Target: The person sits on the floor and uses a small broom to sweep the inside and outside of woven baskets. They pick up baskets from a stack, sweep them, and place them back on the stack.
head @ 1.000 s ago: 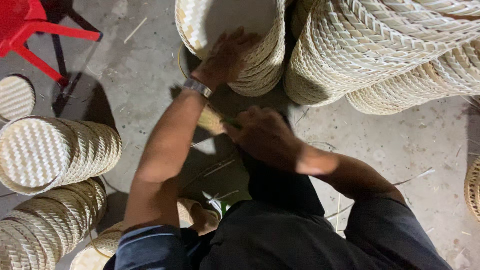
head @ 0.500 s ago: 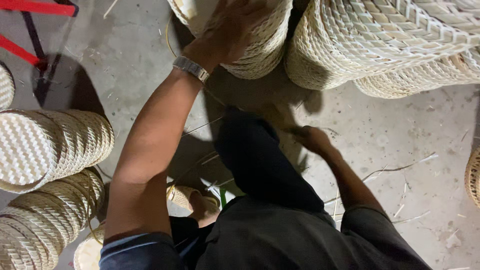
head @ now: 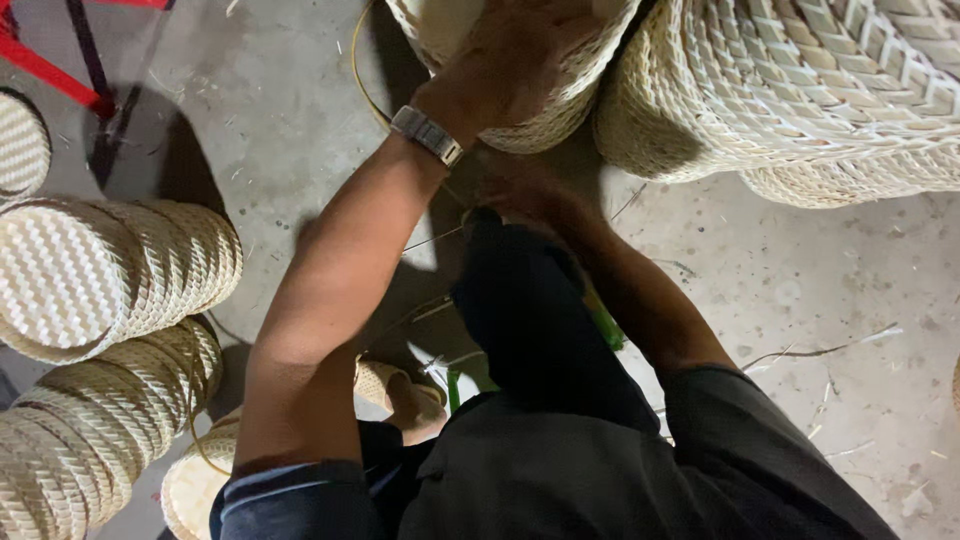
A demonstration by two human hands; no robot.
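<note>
So the left hand [head: 520,60] is planted on the stack of pale woven bamboo baskets [head: 560,110] at the far middle of the scene, palm flat against the curved side, fingers spread over the weave and not really gripping anything. There's a silver metal wristwatch [head: 427,135] on that wrist. The right hand [head: 525,195] is lower, in the shadow just under the same stack — can't tell whether its fingers are apart or together, it's too dark there. A bigger pile of wide woven trays [head: 800,90] sits touching the stack on the right. Off to the left, two more rolls of nested woven baskets [head: 110,275] lie on their sides on the grey concrete floor [head: 800,300] — well apart from the hands.
</note>
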